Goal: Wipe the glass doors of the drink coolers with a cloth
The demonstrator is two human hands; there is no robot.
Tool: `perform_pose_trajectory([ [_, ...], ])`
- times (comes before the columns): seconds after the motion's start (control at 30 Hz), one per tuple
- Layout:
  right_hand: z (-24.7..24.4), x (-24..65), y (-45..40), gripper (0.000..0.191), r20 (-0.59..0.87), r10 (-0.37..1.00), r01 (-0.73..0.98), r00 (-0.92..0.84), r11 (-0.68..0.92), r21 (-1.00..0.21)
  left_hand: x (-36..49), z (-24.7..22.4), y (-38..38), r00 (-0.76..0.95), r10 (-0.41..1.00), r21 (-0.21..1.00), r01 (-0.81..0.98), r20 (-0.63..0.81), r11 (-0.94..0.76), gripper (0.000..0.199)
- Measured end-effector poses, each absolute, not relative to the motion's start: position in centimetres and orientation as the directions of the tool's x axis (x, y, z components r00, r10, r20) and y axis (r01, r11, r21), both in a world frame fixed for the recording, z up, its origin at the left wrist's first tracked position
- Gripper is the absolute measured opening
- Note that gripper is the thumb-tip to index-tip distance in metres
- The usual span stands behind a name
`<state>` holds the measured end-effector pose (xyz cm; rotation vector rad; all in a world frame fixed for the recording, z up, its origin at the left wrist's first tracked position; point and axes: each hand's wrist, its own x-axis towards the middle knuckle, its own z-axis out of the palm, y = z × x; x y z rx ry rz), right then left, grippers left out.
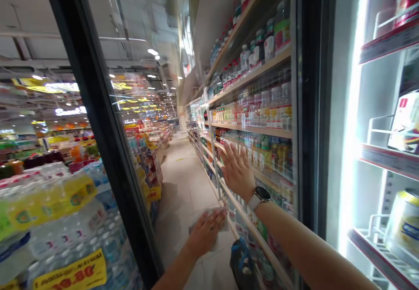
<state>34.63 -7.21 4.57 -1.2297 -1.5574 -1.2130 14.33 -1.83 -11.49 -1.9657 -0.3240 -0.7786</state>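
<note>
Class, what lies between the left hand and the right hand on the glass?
The head view shows bare glass door between left hand and right hand, a wooden shelf behind it.

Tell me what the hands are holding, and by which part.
The left hand pins a grey cloth flat by its middle against the glass door. The right hand holds nothing, palm on the glass.

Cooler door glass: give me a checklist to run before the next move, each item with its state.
1. Left hand pressing the pale cloth on the glass: ok.
2. Right hand flat on the glass door: ok.
3. Wristwatch on the right wrist clear of the glass: cannot tell.
4. Glass free of smears: cannot tell, glare and reflections hide it.
5. Dark bag low by the door, apart from both hands: ok.
</note>
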Motion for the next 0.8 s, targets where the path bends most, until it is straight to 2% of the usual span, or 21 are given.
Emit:
perform_pose_trajectory([
  [0.07,4.6,34.6,-7.3,0.073,0.953,0.213,0.976,-0.215,0.066,0.205,13.4,-9.5,-1.5,0.78,-0.088,-0.705,0.505,0.62,-0.498,0.05],
  [0.1,4.7,34.6,-7.3,0.073,0.954,0.212,0.977,-0.213,0.064,0.204,13.3,-7.3,-1.3,0.755,-0.067,-0.676,0.54,0.652,-0.501,0.052],
  [0.13,4.7,34.5,-7.3,0.073,0.955,0.212,0.978,-0.21,0.064,0.2,13.5,-4.5,-1.3,0.706,-0.034,-0.621,0.598,0.708,-0.508,0.055],
  [0.23,4.7,34.5,-7.2,0.073,0.955,0.216,0.979,-0.204,0.065,0.194,15.2,4.4,-1.5,0.447,0.071,-0.347,0.775,0.891,-0.528,0.059],
  [0.33,4.6,34.6,-7.1,0.071,0.95,0.239,0.98,-0.201,0.058,0.193,17.4,9.7,-1.9,0.305,0.068,-0.206,0.775,0.95,-0.598,0.06],
  [0.43,4.5,34.9,-7.0,0.07,0.929,0.281,0.97,-0.241,0.044,0.238,18.6,10.1,-2.1,0.287,0.063,-0.186,0.757,0.956,-0.627,0.06],
  [0.6,4.6,35.8,-7.5,0.074,0.846,0.366,0.917,-0.388,0.062,0.394,18.1,8.5,-1.8,0.303,0.047,-0.199,0.727,0.952,-0.657,0.058],
  [0.8,4.7,36.2,-7.8,0.078,0.812,0.402,0.898,-0.423,0.064,0.436,17.5,8.4,-1.6,0.339,0.036,-0.225,0.696,0.94,-0.681,0.055],
])
